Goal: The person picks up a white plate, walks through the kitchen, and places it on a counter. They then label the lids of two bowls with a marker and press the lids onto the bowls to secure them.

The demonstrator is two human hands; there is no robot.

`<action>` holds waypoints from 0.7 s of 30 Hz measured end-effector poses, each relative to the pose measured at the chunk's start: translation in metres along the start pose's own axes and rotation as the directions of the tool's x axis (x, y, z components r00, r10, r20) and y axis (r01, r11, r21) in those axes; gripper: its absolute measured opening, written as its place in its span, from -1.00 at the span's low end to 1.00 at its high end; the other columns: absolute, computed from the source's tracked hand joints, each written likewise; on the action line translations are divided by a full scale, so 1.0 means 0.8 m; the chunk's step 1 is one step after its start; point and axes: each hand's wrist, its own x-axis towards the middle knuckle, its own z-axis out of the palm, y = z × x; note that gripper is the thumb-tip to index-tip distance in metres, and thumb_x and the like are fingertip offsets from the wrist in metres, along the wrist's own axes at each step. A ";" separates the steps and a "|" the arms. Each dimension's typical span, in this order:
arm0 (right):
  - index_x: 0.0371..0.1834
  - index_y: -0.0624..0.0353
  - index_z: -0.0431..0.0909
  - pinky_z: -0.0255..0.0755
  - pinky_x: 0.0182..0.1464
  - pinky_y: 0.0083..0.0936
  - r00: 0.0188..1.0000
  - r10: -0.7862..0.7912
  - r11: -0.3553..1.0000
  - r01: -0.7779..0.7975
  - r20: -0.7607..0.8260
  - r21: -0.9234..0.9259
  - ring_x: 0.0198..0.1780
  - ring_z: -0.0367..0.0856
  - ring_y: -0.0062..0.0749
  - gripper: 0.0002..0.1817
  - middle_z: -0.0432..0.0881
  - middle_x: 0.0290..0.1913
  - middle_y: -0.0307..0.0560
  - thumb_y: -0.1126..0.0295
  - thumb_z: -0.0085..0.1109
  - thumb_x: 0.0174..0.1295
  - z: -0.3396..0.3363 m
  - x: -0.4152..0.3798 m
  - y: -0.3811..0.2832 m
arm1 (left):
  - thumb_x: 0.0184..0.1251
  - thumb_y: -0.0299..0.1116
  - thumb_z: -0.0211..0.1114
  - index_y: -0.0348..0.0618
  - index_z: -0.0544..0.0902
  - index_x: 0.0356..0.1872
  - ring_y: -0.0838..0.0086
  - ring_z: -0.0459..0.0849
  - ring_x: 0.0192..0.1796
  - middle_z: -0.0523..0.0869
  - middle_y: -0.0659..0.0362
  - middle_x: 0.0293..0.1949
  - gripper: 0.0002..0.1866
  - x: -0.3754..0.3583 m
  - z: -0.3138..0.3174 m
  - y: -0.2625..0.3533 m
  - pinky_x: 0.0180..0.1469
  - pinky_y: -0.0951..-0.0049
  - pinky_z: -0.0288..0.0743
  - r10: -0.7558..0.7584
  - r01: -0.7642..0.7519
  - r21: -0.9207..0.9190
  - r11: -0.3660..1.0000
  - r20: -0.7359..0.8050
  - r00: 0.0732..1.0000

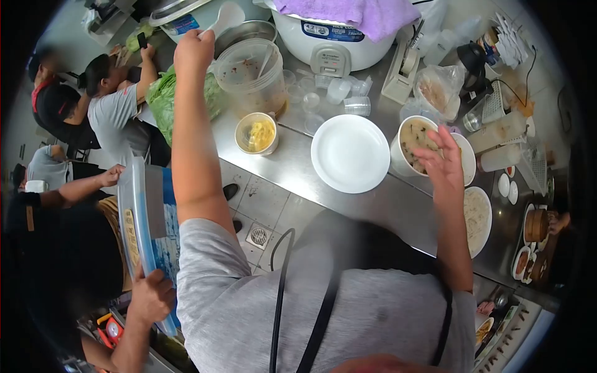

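My left hand is raised at the far side of the counter, closed round the handle of a white rice paddle. Below that hand stand a clear plastic tub with dark residue inside and a metal pot. On the right, my right hand has its fingers apart and holds nothing. Its fingertips overlap a white bowl of soup with dark bits. Between the hands lies a bare white plate. A cup with yellow food stands near the counter edge.
A rice cooker carries a purple cloth. Small clear cups cluster before it. At right sits a bowl of noodles. Close on my left, a person holds a large plastic bin; other people are behind. Green leaves lie in a bag.
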 end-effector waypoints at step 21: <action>0.00 0.10 0.33 0.35 -0.21 -0.65 0.834 -0.071 0.703 -0.348 -0.547 -0.621 -0.28 0.43 -0.66 -0.64 0.47 -0.19 -0.19 0.50 0.01 0.08 -0.224 -0.244 -0.118 | 0.10 0.12 0.01 -0.01 0.36 0.07 0.43 0.44 -0.24 0.49 0.17 -0.07 -0.42 0.041 0.051 0.115 -0.22 0.48 0.25 -0.010 0.077 -0.226 0.971 0.286 0.958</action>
